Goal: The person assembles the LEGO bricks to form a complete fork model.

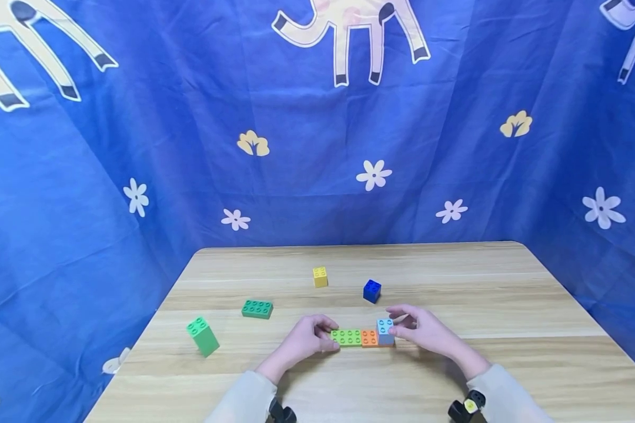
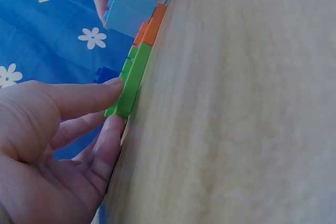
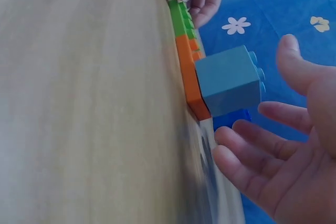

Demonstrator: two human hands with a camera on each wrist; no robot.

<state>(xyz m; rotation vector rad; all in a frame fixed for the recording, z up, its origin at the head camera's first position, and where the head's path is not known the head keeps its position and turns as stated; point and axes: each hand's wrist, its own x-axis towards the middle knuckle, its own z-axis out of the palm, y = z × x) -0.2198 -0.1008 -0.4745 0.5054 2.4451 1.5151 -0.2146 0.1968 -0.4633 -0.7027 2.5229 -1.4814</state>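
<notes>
On the table a lime green brick [image 1: 346, 338] lies end to end with an orange brick [image 1: 369, 338]. A light blue brick [image 1: 384, 332] sits upright on the orange one's right half. My left hand [image 1: 309, 338] pinches the far left end of the lime green brick [image 2: 134, 80] between thumb and fingers. Beside the light blue brick [image 3: 229, 81] is my right hand [image 1: 428, 332]. Its thumb and fingers are spread apart in the right wrist view, with a gap between that hand [image 3: 294, 145] and the brick.
Behind the row are a dark blue brick [image 1: 372, 291] and a yellow brick [image 1: 320, 277]. A flat green brick [image 1: 257, 309] and a tall green brick [image 1: 203, 336] stand to the left. A blue patterned cloth [image 1: 317, 200] hangs around the wooden table [image 1: 455, 264].
</notes>
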